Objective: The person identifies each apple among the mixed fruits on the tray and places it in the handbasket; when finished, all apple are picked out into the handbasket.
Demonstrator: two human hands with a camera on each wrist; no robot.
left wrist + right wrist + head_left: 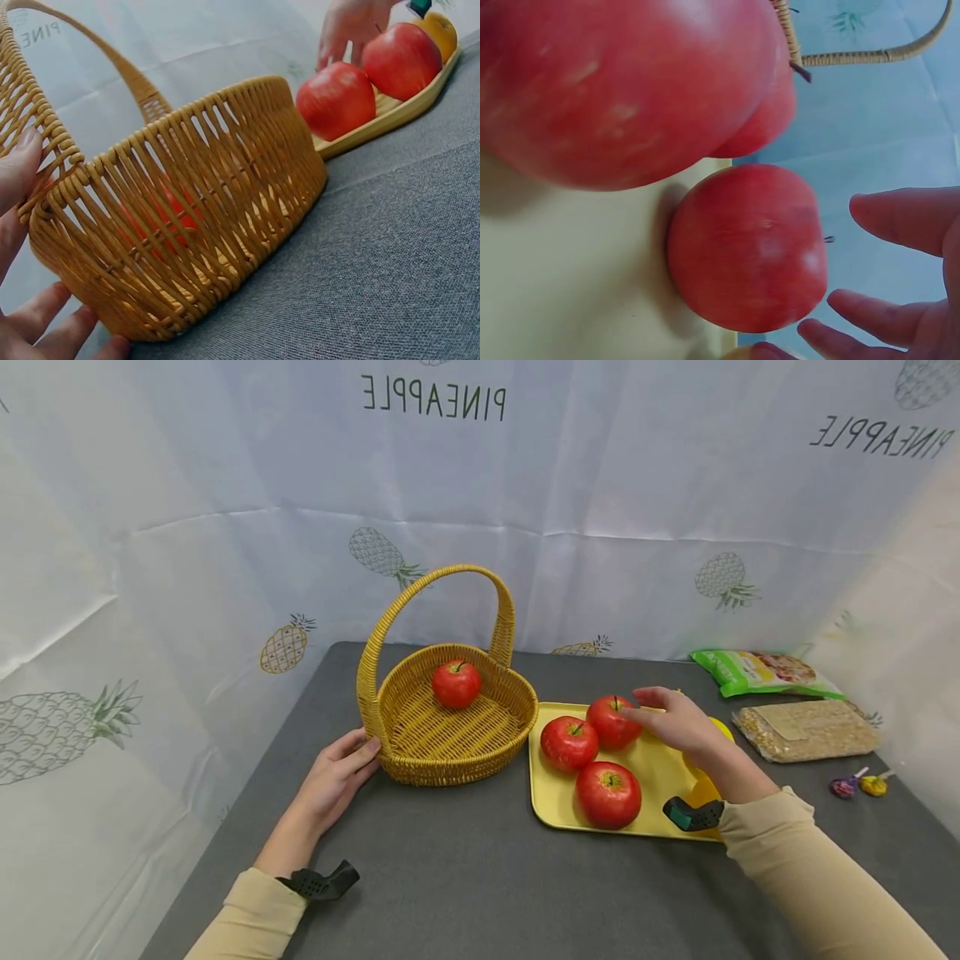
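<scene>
At the left side of a woven wicker basket (457,772), my left hand (341,777) holds the wall near the foot of the tall handle. Its thumb (26,165) lies against the handle's base and its other fingertips touch the outer weave. One red apple (456,683) lies inside the basket. My right hand (678,722) hovers with spread fingers at the rearmost red apple (611,727) on a yellow tray (551,814). In the right wrist view the fingertips are close to that apple (746,247). Two more red apples (568,743) sit beside it on the tray.
Yellow fruit (440,34) lies on the tray's right part, partly hidden by my right arm. Farther right are a green packet (765,672), a clear bag of grains (810,731) and two wrapped lollipops (843,787). A pineapple-print curtain (622,568) hangs behind the grey table (450,877).
</scene>
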